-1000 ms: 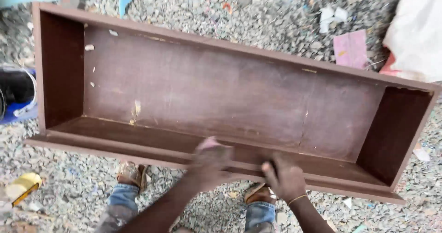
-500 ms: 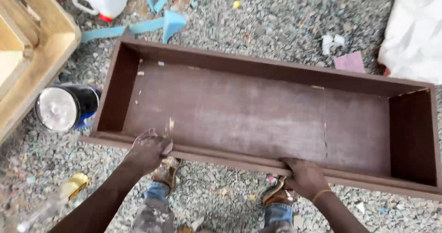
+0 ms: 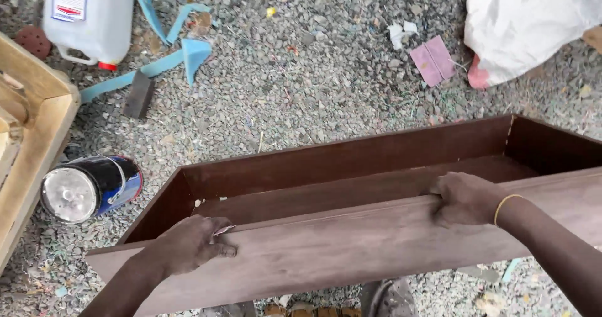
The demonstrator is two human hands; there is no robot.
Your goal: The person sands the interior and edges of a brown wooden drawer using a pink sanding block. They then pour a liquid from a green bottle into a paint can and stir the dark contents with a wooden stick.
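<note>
A long dark brown wooden box (image 3: 351, 154), open on top, is tipped up over the gravel, so that its near side panel (image 3: 351, 248) faces me. My left hand (image 3: 188, 245) grips the near rim towards the left end, with a small pale scrap under its fingers. My right hand (image 3: 467, 198), with a thin gold bangle on the wrist, holds the same rim further right, fingers curled over the edge. The box's right end runs out of view.
A tin can (image 3: 88, 188) lies on its side to the left of the box. A pale wooden frame (image 3: 31, 141) is at the far left. Behind are a white plastic jug (image 3: 88, 16), blue strips (image 3: 169, 53), a dark block (image 3: 138, 94), a pink paper (image 3: 431, 60) and a white sack (image 3: 533, 22).
The box has been tilted up towards me, so I see its near side instead of its floor. Both hands stayed on the near rim and spread further apart.
</note>
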